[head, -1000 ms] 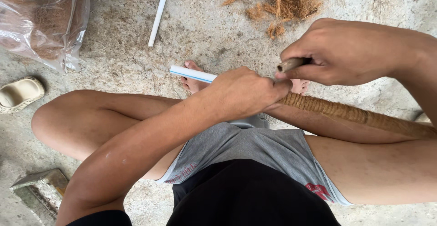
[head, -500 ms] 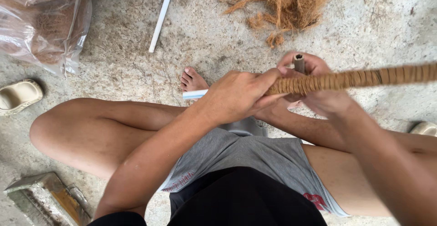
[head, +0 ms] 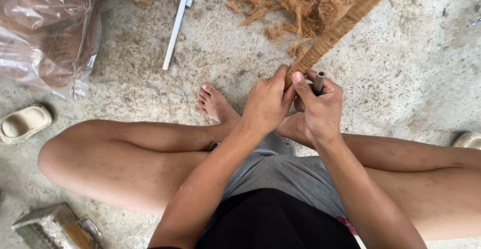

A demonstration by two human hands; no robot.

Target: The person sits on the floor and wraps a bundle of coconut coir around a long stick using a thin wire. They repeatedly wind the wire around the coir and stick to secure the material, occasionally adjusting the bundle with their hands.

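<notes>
I sit cross-legged on a concrete floor. My left hand (head: 268,103) grips the near end of a long pole wrapped in brown coir rope (head: 340,26), which slants up and away to the top right. My right hand (head: 320,108) sits right beside it, closed on a short brownish stick-like tool (head: 318,82), with its index finger pressing the wrapped end. The white and blue pipe end seen under the wrapping is hidden behind my hands.
A pile of loose coconut fibre (head: 310,1) lies ahead. A white pipe (head: 176,23) lies on the floor, a clear plastic bag of fibre (head: 47,33) at left, a beige sandal (head: 24,122) beside it, and a metal tool (head: 55,226) at bottom left.
The wrapped pole swung from lying across my right leg to level, then to pointing up and away. My right hand came in beside the left; the bare pipe end went out of sight.
</notes>
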